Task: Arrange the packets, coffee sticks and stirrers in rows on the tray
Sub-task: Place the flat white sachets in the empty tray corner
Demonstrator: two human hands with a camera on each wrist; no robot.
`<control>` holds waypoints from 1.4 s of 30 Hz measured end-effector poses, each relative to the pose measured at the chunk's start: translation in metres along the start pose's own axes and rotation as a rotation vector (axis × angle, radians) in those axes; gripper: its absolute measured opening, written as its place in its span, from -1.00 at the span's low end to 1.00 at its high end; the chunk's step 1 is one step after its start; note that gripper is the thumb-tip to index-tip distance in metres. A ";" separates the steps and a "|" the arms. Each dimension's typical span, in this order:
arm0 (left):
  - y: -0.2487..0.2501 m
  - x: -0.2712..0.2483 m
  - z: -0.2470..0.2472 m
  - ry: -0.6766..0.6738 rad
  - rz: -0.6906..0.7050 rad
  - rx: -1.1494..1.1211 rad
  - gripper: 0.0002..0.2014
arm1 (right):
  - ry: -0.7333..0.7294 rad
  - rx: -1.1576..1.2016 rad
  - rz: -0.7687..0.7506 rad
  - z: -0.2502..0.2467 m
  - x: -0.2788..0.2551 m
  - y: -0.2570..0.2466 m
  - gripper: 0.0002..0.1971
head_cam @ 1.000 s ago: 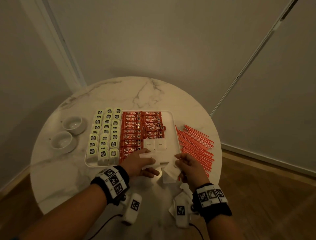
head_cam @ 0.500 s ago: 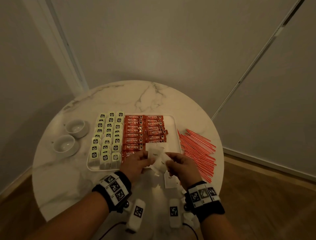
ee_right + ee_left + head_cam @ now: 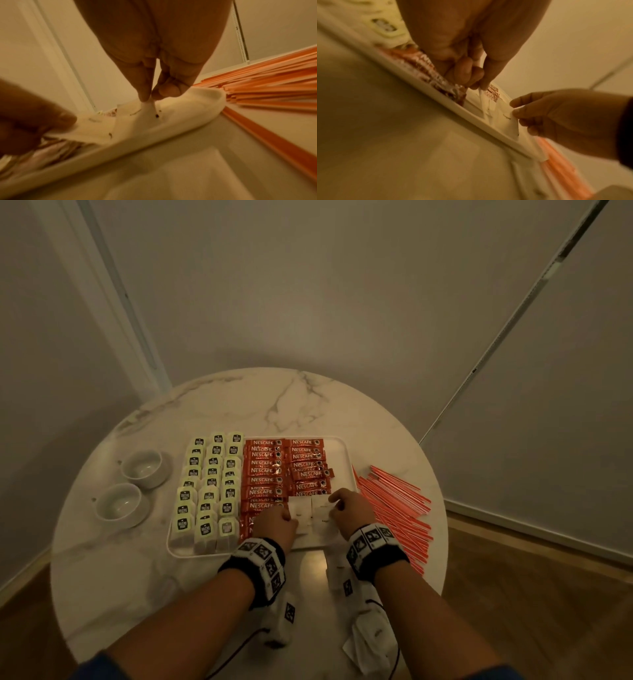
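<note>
on the round white marble table [image 3: 212, 405] sits the shallow white rectangular tray [image 3: 342, 453], its long sides running left to right across the person's front. inside the tray, three columns of pale green tea-bag packets [image 3: 212, 484] fill the left part, and two columns of red nescafe coffee sticks [image 3: 267, 470] fill the middle, each stick lying with its long axis left to right. outside the tray, just beside its right rim, the loose fan of thin orange plastic stirrers [image 3: 394, 508] lies on the marble, long axes running from far-left to near-right; none is on the tray yet. two small white ceramic bowls [image 3: 144, 469] stand well left of the tray. at the near right part of the tray, below the shorter coffee column, lie the small white square sugar packets [image 3: 308, 508], side by side. the left hand [image 3: 275, 522] pinches the left packet between thumb and curled fingers [image 3: 462, 71]; the right hand [image 3: 352, 508] pinches the upper edge of the right packet between thumb and fingertips [image 3: 144, 93], lifting that edge while the lower edge rests near the tray's near rim. the open tray floor lies directly ahead of and right of the right hand, so that hand is judged nearer for seating the packet in line. more white packets [image 3: 337, 571] lie on the table, near the right wrist.
</note>
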State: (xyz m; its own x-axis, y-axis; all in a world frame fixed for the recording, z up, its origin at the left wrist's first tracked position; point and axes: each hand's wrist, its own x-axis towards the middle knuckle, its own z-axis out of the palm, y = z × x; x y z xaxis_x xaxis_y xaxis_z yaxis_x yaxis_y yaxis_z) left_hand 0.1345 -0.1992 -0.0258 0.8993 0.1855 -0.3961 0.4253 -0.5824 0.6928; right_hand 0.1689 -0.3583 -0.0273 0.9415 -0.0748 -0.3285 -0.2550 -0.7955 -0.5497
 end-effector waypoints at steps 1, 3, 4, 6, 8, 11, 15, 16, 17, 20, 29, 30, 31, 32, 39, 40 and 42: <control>0.002 0.001 0.000 0.026 0.027 0.035 -0.91 | 0.020 -0.023 0.002 0.002 0.000 0.000 -0.78; 0.002 0.002 0.000 0.042 0.106 0.095 -0.78 | 0.054 -0.062 -0.005 0.006 -0.005 0.002 -0.78; 0.000 0.002 0.000 0.039 0.172 0.160 -0.72 | 0.053 -0.079 -0.014 0.007 -0.007 0.004 -0.75; -0.003 0.002 0.000 0.038 0.326 0.362 -0.68 | -0.005 -0.109 -0.037 0.010 -0.014 0.005 -0.66; -0.007 0.003 0.002 0.029 0.425 0.523 -0.69 | -0.082 -0.156 -0.074 0.013 -0.020 0.005 -0.56; -0.011 0.006 0.005 -0.005 0.453 0.679 -0.68 | -0.090 -0.235 -0.127 0.020 -0.022 0.006 -0.53; -0.011 0.006 0.008 -0.002 0.467 0.740 -0.67 | -0.059 -0.251 -0.102 0.023 -0.023 0.008 -0.60; -0.010 0.007 0.008 0.002 0.474 0.748 -0.67 | -0.052 -0.250 -0.099 0.024 -0.023 0.009 -0.61; -0.009 0.007 0.009 0.005 0.484 0.759 -0.67 | -0.047 -0.246 -0.095 0.024 -0.023 0.009 -0.61; -0.008 0.009 0.009 0.016 0.499 0.779 -0.67 | -0.042 -0.229 -0.097 0.023 -0.023 0.010 -0.61; -0.005 0.015 0.012 0.028 0.479 0.781 -0.69 | -0.056 -0.226 -0.113 0.018 -0.015 0.007 -0.63; -0.005 0.016 0.013 0.030 0.476 0.779 -0.69 | -0.055 -0.227 -0.118 0.018 -0.014 0.007 -0.62; -0.005 0.017 0.013 0.030 0.473 0.775 -0.69 | -0.054 -0.227 -0.124 0.018 -0.014 0.007 -0.62; -0.005 0.017 0.013 0.030 0.469 0.771 -0.69 | -0.054 -0.227 -0.128 0.018 -0.014 0.007 -0.62; -0.004 0.017 0.012 0.021 0.480 0.680 -0.56 | -0.047 -0.197 -0.134 0.014 -0.015 0.004 -0.60; -0.005 0.017 0.010 0.026 0.473 0.646 -0.50 | -0.035 -0.194 -0.141 0.013 -0.016 0.004 -0.60; -0.011 0.014 0.004 0.056 0.444 0.596 -0.42 | -0.001 -0.209 -0.171 0.011 -0.018 0.005 -0.58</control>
State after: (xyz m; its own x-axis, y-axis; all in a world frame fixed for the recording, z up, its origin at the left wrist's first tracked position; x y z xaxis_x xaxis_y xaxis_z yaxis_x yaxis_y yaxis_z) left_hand 0.1419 -0.1938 -0.0410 0.9843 -0.1364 -0.1122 -0.0926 -0.9394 0.3299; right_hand 0.1479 -0.3540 -0.0324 0.9667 0.0718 -0.2457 -0.0415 -0.9033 -0.4271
